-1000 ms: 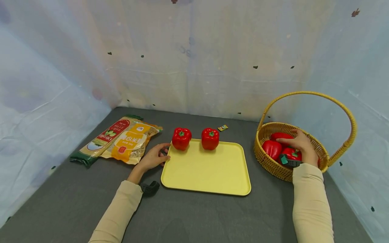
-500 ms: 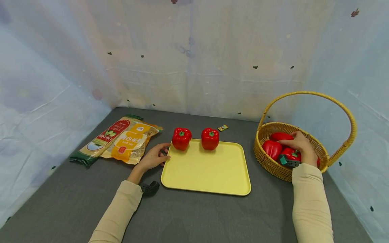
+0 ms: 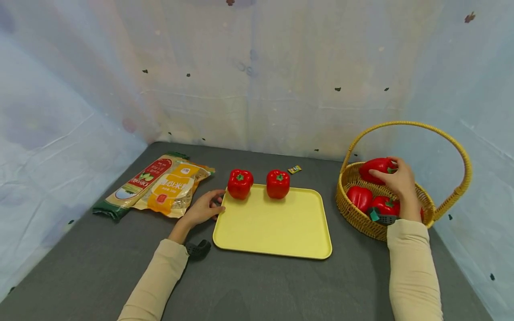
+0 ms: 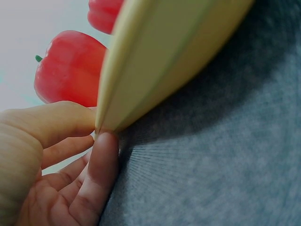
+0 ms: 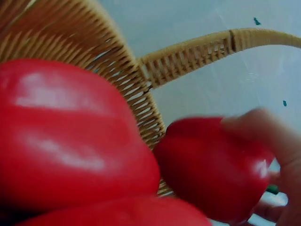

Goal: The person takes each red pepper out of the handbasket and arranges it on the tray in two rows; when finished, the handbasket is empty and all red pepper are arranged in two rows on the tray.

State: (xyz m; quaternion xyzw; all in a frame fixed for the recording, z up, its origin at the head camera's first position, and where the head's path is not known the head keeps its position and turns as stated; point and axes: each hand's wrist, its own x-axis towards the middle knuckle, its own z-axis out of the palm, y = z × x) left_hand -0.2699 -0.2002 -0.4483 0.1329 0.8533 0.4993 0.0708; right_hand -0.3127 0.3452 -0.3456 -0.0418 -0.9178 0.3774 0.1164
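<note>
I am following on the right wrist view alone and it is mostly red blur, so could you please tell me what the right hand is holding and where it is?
Observer: The right hand grips a red pepper, raised above the wicker basket.
Operator: Thank you. Are other peppers left inside?
Observer: At least two more lie in the basket.
Operator: And what is the left hand doing, please?
Observer: The left hand pinches the near left edge of the yellow tray, which carries two red peppers along its far edge.
</note>
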